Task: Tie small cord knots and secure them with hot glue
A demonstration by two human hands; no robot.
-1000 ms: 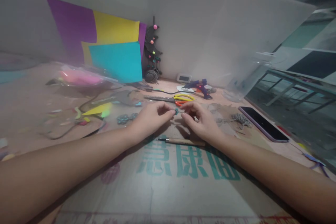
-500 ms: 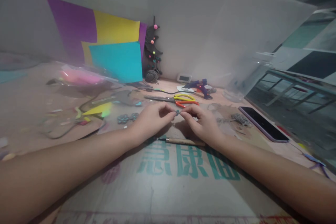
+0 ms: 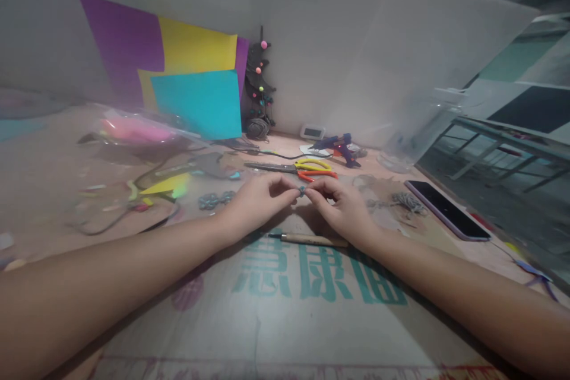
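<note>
A small blue-grey piece (image 3: 301, 191) is pinched between the fingertips of both hands, too small for me to tell its kind. My left hand (image 3: 262, 202) grips it from the left, thumb and forefinger closed. From the other side my right hand (image 3: 341, 205) holds it the same way. Just below the hands lies a wooden-handled tool (image 3: 307, 240) with a thin dark metal tip, touched by neither hand. Scissors (image 3: 294, 168) with one yellow and one orange handle rest behind the fingers. Several blue-grey looped pieces (image 3: 214, 200) sit left of my left hand.
At the right lie a bundle of grey cord (image 3: 407, 203) and a phone (image 3: 447, 211). A purple glue gun (image 3: 338, 147) and a small white device (image 3: 312, 132) stand at the back. Coloured sheets (image 3: 196, 104) lean on the wall beside a dark decorated ornament (image 3: 259, 89).
Both hands stay almost in place, still pinching the small piece, with only a slight shift at the fingertips. Nothing else has visibly moved.
</note>
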